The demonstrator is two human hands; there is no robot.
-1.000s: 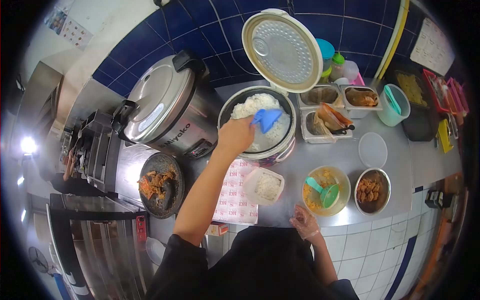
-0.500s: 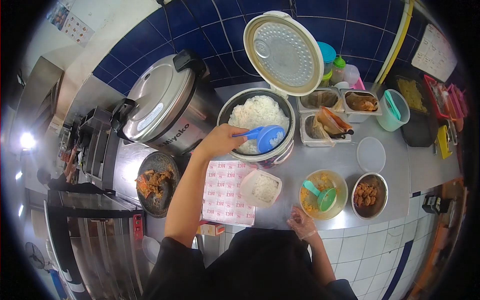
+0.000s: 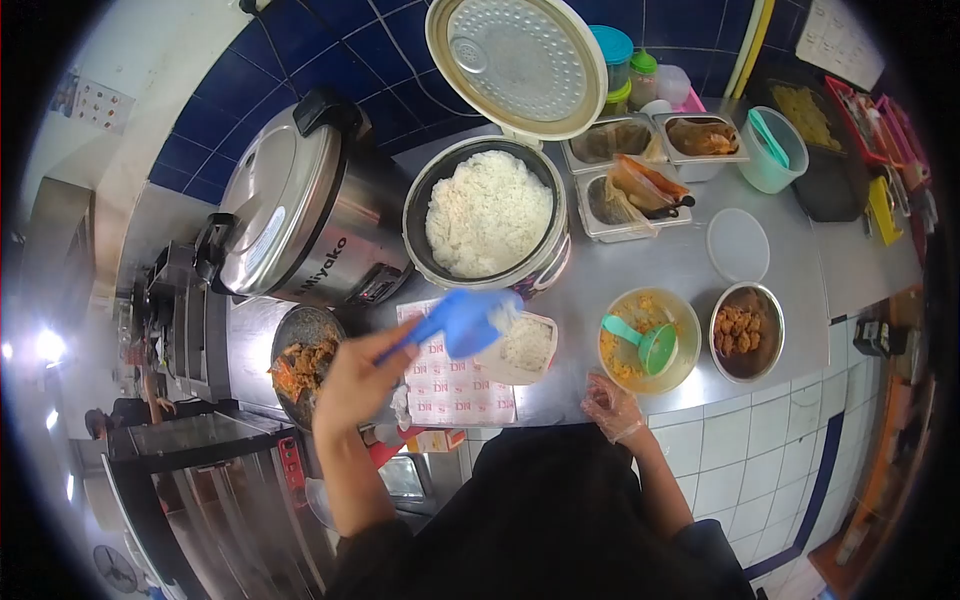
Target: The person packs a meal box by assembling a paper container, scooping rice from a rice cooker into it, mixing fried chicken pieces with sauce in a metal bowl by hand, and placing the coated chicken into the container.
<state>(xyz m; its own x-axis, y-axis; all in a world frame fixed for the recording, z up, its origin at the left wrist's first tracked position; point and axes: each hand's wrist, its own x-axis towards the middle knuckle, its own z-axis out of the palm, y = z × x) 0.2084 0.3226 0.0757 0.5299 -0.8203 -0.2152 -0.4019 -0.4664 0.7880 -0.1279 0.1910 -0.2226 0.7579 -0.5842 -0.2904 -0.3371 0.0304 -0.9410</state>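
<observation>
My left hand (image 3: 360,385), bare, is closed round the handle of a blue scoop (image 3: 465,322). A little rice shows on the scoop, which hangs over the printed paper sheets (image 3: 450,390) beside a white tub of rice (image 3: 527,345). Behind it stands the open rice cooker (image 3: 410,225), filled with white rice (image 3: 488,212). My right hand (image 3: 612,408), in a clear plastic glove, rests at the counter's front edge with curled fingers; whether it holds anything is unclear. Close to it is a bowl (image 3: 690,375) with yellow-orange food and a green ladle (image 3: 655,348).
A closed Miyako cooker (image 3: 290,215) stands left of the open one, behind a stone mortar (image 3: 292,398) of food. At right are a metal bowl (image 3: 770,365) of brown pieces, a round lid (image 3: 738,245) and metal trays (image 3: 605,228). Another person (image 3: 98,422) is at far left.
My left hand has drawn the blue scoop out of the cooker, toward me and over the paper and tub. The view has shifted. Something red now shows below the paper.
</observation>
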